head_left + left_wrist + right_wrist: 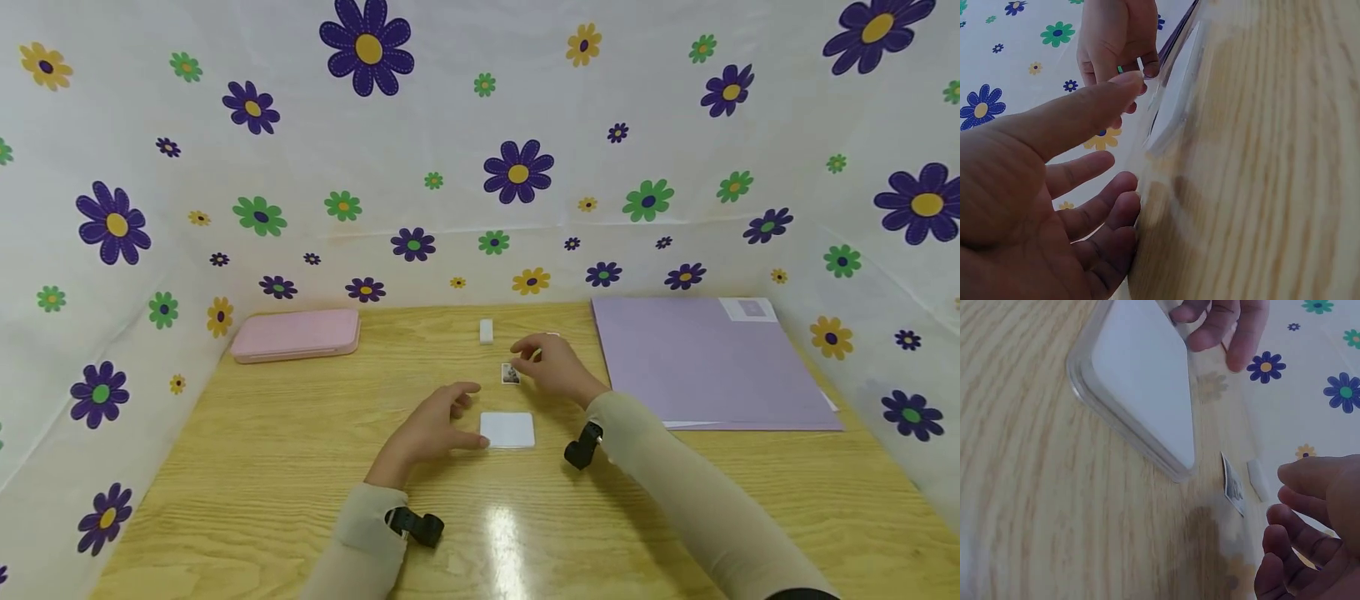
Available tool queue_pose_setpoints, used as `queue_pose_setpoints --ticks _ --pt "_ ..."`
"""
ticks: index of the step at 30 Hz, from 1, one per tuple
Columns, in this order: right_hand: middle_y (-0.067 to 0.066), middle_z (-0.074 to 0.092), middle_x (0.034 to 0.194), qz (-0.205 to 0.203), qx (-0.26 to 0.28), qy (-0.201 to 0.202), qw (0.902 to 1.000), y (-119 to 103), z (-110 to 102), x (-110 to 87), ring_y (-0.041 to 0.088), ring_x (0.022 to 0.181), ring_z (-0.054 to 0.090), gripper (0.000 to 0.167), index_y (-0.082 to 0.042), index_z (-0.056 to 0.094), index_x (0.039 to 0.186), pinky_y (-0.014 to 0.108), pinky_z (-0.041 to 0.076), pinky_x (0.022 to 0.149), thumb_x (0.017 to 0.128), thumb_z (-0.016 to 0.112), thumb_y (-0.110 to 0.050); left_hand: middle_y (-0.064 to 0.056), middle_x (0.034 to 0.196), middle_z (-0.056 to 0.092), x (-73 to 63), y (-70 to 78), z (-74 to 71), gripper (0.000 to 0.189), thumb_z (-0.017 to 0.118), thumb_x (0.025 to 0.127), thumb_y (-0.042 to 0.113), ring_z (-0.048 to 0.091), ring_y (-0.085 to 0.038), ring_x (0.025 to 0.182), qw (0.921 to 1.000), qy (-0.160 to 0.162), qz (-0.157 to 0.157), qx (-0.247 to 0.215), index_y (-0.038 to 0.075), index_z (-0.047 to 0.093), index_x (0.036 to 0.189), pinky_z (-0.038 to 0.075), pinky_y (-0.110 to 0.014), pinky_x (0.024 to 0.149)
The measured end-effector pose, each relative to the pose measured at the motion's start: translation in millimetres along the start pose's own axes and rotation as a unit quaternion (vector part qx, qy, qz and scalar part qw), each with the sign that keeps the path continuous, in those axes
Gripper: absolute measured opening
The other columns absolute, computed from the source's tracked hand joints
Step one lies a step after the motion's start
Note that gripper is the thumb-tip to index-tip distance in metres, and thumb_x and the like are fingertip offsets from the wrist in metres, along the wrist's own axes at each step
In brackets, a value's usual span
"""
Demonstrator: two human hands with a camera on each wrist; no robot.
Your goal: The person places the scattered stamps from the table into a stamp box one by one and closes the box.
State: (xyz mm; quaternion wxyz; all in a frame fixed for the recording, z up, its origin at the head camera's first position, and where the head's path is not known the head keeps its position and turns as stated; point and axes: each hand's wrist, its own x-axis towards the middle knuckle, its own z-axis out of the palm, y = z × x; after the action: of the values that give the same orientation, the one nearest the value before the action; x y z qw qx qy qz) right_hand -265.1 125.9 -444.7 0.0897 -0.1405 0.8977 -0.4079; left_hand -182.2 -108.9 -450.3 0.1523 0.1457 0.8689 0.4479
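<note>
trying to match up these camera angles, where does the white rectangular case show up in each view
Head: the white rectangular case lies below centre, slightly right.
Left wrist: upper middle, strongly foreshortened.
Right wrist: upper part, left of centre, large.
Shared landmark: the left hand, whose fingers show in every view.

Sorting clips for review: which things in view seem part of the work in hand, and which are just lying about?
Likely in use:
- white box, by the left hand
- small picture, by the right hand

Likely lying about:
- pink case
- purple folder
- white block, less certain
</note>
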Motion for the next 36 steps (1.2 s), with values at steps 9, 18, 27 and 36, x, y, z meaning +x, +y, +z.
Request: queue_pose_setpoints --ticks 9,18,27,36 --pt "0.006 0.066 0.097 -0.003 -0.021 -0.008 0.9997 4 3 6.9 0.022 0.091 0.059 0.022 -0.002 0.07 0.112 0.035 0.05 0.08 0.094 0.068 -0.014 -0.009 0.125 0.056 4.3 0.8 0.3 0.069 0.088 0.076 0.021 0.051 -0.028 0.115 0.9997 -0.02 -0.013 0.007 0.008 0.056 0.135 0.042 -0.044 0.101" --pt "0.005 0.066 0.093 0.006 -0.04 -0.012 0.9991 6 3 13.1 0.02 0.088 0.058 0.016 -0.003 0.072 0.105 0.035 0.049 0.081 0.092 0.07 -0.011 -0.006 0.119 0.057 5.1 0.3 4.6 0.059 0.091 0.07 0.022 0.052 -0.024 0.108 0.9985 0.005 -0.001 0.055 0.011 0.065 0.122 0.042 -0.043 0.098" --pt "0.003 0.065 0.087 0.015 -0.066 -0.012 0.9976 7 5 18.8 0.018 0.082 0.056 0.008 -0.006 0.074 0.097 0.032 0.048 0.075 0.091 0.072 -0.011 -0.005 0.118 0.055 2.2 1.6 5.5 0.055 0.092 0.07 0.02 0.052 -0.025 0.108 0.9978 0.015 -0.003 0.065 0.013 0.066 0.119 0.042 -0.045 0.098" --pt "0.004 0.063 0.087 0.018 -0.077 -0.018 0.9967 3 5 19.6 0.019 0.083 0.055 0.005 -0.006 0.071 0.095 0.033 0.046 0.076 0.091 0.071 -0.01 -0.005 0.116 0.054 0.9 -0.8 5.9 0.054 0.091 0.071 0.019 0.052 -0.024 0.106 0.9977 0.017 0.002 0.065 0.015 0.066 0.119 0.043 -0.045 0.096"
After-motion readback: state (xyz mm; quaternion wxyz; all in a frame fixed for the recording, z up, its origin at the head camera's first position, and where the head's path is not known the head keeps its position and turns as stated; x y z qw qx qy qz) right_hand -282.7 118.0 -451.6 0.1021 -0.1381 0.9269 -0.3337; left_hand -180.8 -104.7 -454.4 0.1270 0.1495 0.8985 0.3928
